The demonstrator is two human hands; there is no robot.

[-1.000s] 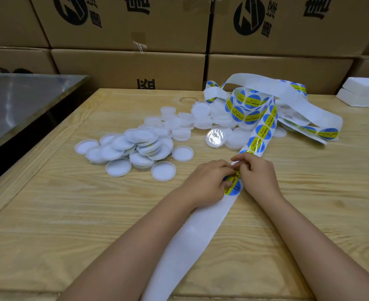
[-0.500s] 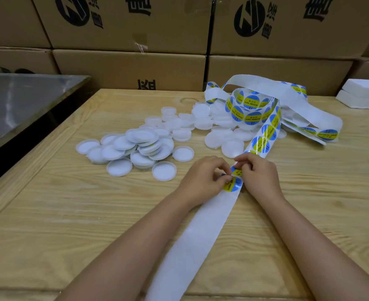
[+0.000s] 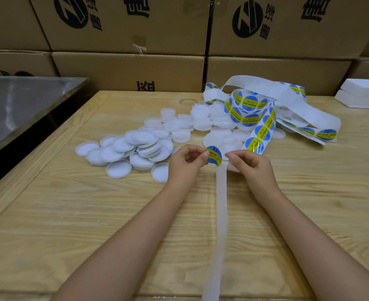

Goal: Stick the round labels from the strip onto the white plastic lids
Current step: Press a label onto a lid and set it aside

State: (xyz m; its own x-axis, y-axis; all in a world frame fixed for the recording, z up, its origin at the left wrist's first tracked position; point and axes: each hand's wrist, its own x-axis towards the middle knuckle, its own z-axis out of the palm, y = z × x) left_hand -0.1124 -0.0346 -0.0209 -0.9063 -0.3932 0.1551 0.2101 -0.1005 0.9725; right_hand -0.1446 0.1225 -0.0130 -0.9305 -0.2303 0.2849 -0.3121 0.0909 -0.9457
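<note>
A round blue and yellow label (image 3: 214,155) stands lifted between my hands, pinched at its left edge by my left hand (image 3: 186,162). My right hand (image 3: 252,165) pinches the white backing strip (image 3: 219,213) just right of the label. The bare strip runs from there down toward me. The rest of the strip (image 3: 259,131), still carrying labels, curls up into a loose coil at the back right. White plastic lids (image 3: 135,146) lie in a heap left of my hands, several stacked; more lids (image 3: 201,118) spread toward the coil.
The wooden table (image 3: 70,213) carries everything. Cardboard boxes (image 3: 127,70) are stacked along the far edge. A metal surface (image 3: 20,105) lies to the left across a dark gap. White foam blocks (image 3: 363,94) sit at the far right.
My hands have risen off the table and moved apart. The label has peeled up off the backing strip and now stands in my left fingers. The bare strip hangs straighter.
</note>
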